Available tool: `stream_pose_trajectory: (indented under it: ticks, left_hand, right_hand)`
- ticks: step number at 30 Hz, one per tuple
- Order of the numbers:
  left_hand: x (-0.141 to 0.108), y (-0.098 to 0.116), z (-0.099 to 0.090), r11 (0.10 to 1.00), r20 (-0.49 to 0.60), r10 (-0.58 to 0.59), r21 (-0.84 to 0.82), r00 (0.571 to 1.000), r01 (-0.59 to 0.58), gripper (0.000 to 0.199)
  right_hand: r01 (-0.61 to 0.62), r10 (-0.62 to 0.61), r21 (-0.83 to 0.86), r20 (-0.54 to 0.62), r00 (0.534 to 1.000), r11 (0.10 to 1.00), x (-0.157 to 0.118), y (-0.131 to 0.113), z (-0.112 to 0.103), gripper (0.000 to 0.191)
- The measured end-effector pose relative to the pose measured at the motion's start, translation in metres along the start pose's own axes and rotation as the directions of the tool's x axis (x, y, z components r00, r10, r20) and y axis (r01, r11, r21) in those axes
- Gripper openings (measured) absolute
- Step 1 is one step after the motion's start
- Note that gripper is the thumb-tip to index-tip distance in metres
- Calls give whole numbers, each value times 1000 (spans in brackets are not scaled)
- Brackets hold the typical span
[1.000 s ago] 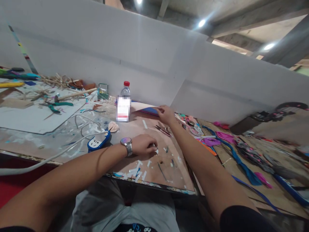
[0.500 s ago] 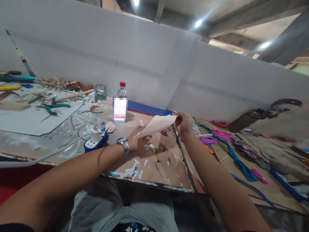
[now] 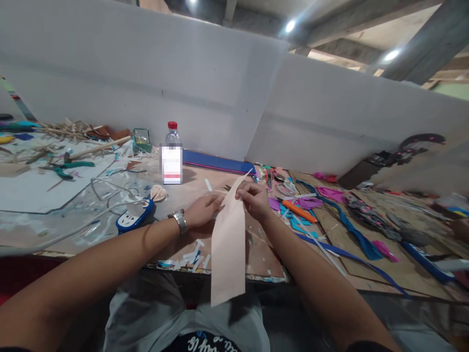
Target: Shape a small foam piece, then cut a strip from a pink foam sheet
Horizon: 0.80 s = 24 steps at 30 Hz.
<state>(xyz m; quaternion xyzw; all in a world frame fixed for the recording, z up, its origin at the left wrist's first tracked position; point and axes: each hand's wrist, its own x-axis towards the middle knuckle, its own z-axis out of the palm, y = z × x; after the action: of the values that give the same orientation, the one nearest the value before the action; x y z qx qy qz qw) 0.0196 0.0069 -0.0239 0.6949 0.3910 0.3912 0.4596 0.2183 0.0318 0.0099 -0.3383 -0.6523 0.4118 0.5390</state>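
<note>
A long peach-coloured strip of paper hangs down in front of the table edge, over my lap. My right hand pinches it near the top between thumb and fingers. My left hand, with a metal watch on the wrist, is closed at the strip's left edge, its fingertips partly hidden behind the sheet. Past the strip, the dark tips of a tool, perhaps scissors, show on the table. White paper scraps lie below my left hand.
A blue power strip with a white cable and a red-capped bottle stand to the left. Green-handled pliers lie farther left. On the right are an orange cutter, a blue ribbon and purple scraps. A white partition rises behind.
The paper strip has swung from nearly level to hanging down towards me. My right hand has moved left and nearer, close to my left hand. The view has shifted slightly right.
</note>
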Motion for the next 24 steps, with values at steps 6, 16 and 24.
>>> stream_pose_trajectory:
  ticks: [6,16,24]
  left_hand:
    - [0,0,-2,923,70,-193,-326,979,205,55]
    - [6,2,-5,905,-97,-116,-420,988,66,56]
    - [6,-8,-6,958,-88,-66,-283,994,38,61]
  right_hand:
    - [-34,28,64,90,996,997,-7,-10,9,43]
    - [-455,449,131,77,890,881,-4,28,8,46]
    - [-475,473,77,53,880,876,-9,41,16,44]
